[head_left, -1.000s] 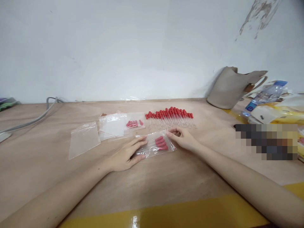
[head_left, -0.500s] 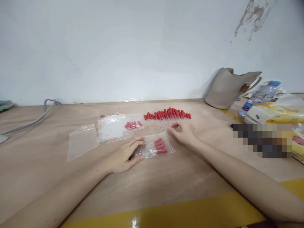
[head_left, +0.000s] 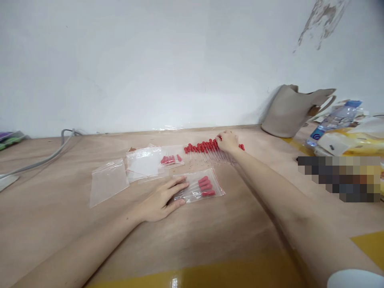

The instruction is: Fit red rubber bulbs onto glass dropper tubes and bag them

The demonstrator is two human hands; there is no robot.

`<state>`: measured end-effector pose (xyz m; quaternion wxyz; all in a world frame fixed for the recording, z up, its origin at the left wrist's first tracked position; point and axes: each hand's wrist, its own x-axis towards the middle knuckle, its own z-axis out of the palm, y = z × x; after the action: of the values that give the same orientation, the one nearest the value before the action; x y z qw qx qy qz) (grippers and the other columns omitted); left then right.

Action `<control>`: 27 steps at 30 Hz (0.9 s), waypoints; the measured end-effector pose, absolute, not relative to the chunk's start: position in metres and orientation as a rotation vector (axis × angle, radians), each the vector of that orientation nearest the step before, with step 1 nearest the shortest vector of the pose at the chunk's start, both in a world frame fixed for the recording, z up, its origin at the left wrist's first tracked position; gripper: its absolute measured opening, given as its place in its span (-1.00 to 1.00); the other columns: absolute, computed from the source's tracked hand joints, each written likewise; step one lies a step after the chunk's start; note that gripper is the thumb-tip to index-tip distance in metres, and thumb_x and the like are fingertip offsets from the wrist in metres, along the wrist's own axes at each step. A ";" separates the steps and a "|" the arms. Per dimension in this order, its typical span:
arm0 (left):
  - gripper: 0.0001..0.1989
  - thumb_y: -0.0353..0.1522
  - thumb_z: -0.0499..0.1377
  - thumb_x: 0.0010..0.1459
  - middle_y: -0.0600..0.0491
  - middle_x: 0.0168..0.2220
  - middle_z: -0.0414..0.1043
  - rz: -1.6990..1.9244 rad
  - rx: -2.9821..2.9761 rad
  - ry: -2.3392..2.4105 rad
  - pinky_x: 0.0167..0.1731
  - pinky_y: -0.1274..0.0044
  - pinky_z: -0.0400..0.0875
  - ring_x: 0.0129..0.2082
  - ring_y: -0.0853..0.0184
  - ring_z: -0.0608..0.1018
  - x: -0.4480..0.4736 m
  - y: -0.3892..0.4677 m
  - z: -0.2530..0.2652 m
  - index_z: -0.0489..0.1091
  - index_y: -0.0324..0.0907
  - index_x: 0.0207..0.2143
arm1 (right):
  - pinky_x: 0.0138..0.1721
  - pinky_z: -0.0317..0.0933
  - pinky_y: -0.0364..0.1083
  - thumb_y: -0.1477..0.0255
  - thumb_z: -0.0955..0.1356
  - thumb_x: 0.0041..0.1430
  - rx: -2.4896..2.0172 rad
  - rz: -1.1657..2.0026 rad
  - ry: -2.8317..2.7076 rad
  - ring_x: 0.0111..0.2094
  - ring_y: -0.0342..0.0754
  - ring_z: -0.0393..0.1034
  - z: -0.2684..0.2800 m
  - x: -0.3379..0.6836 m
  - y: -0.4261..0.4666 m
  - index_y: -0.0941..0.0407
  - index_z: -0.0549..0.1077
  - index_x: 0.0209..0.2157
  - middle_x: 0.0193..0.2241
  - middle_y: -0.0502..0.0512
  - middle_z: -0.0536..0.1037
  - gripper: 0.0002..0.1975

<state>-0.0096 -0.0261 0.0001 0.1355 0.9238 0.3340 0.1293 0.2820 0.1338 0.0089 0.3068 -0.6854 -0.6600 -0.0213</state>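
Note:
My left hand (head_left: 160, 200) lies with fingers apart on the left end of a clear zip bag (head_left: 216, 182), pressing it to the table. Inside that bag are several droppers with thin clear stems and red rubber bulbs (head_left: 206, 185). My right hand (head_left: 228, 141) reaches over a row of loose red-bulbed droppers (head_left: 198, 148), its fingers curled around a bulb near the row's right part. The hand covers some of the row. Another zip bag (head_left: 179, 162) holding several droppers rests behind my left hand, beside stacked flat bags (head_left: 144, 162).
A single flat zip bag (head_left: 109, 182) lies at the left, with a grey cable (head_left: 51, 156) beyond it. To the right stand a grey jug (head_left: 285, 114) with a broken-looking rim, a plastic bottle (head_left: 336, 120) and a yellow package (head_left: 354, 142). Yellow tape (head_left: 204, 276) runs along the front edge.
My right hand has moved from the stem ends, away from me, to the bulbs of the loose row. My left hand stays on the bag. The view has shifted slightly.

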 end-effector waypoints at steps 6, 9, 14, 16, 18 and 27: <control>-0.54 -0.24 -0.03 0.22 -0.05 0.23 -0.02 0.348 2.676 0.988 0.12 0.25 0.12 0.18 0.15 0.14 -0.009 -0.026 0.001 0.08 -0.09 0.16 | -0.14 0.11 0.03 0.38 0.25 0.08 -1.711 0.130 -1.671 -0.13 0.07 0.25 0.021 0.290 0.142 0.15 0.42 -0.35 -0.24 0.20 0.44 -0.83; -0.54 -0.23 -0.04 0.22 -0.05 0.23 -0.04 0.328 2.678 0.990 0.12 0.26 0.11 0.18 0.15 0.14 -0.010 -0.026 0.001 0.08 -0.10 0.16 | -0.30 0.20 -0.11 0.35 0.13 0.20 -1.573 0.255 -1.640 -0.34 -0.12 0.33 0.028 0.294 0.127 0.15 0.30 -0.24 -0.34 0.12 0.48 -0.78; -0.54 -0.23 -0.05 0.23 -0.03 0.23 -0.04 0.303 2.694 0.959 0.12 0.26 0.12 0.19 0.16 0.14 -0.009 -0.027 0.003 0.05 -0.05 0.17 | -0.52 0.14 -0.19 0.16 0.22 0.11 -1.114 0.491 -1.194 -0.58 -0.20 0.23 0.018 0.300 0.068 0.05 0.13 -0.30 -0.49 -0.02 0.44 -0.74; -0.54 -0.24 -0.05 0.23 -0.02 0.23 -0.04 0.292 2.704 0.936 0.12 0.27 0.12 0.19 0.16 0.13 -0.008 -0.027 0.004 0.04 -0.05 0.18 | -0.56 0.11 -0.19 0.14 0.27 0.04 -1.100 0.631 -1.077 -0.61 -0.20 0.20 0.005 0.300 0.045 0.05 0.12 -0.33 -0.52 -0.04 0.42 -0.69; -0.53 -0.24 -0.05 0.23 -0.02 0.23 -0.03 0.286 2.713 0.925 0.12 0.28 0.12 0.19 0.17 0.13 -0.008 -0.027 0.004 0.03 -0.05 0.18 | -0.54 0.14 -0.18 0.15 0.30 0.00 -1.104 0.755 -0.982 -0.60 -0.20 0.21 -0.009 0.297 0.028 0.05 0.14 -0.30 -0.53 -0.05 0.42 -0.66; -0.53 -0.24 -0.05 0.23 -0.01 0.23 -0.03 0.282 2.714 0.936 0.12 0.28 0.12 0.18 0.16 0.14 -0.009 -0.025 0.003 0.03 -0.07 0.18 | -0.50 0.21 -0.16 0.15 0.36 -0.14 -1.039 0.877 -0.875 -0.58 -0.20 0.29 -0.031 0.277 0.016 0.06 0.17 -0.34 -0.56 -0.11 0.40 -0.60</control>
<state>-0.0088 -0.0254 0.0034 0.1280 0.9330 0.3219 0.0970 0.2770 0.0162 -0.0306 0.6908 -0.4646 -0.3915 0.3921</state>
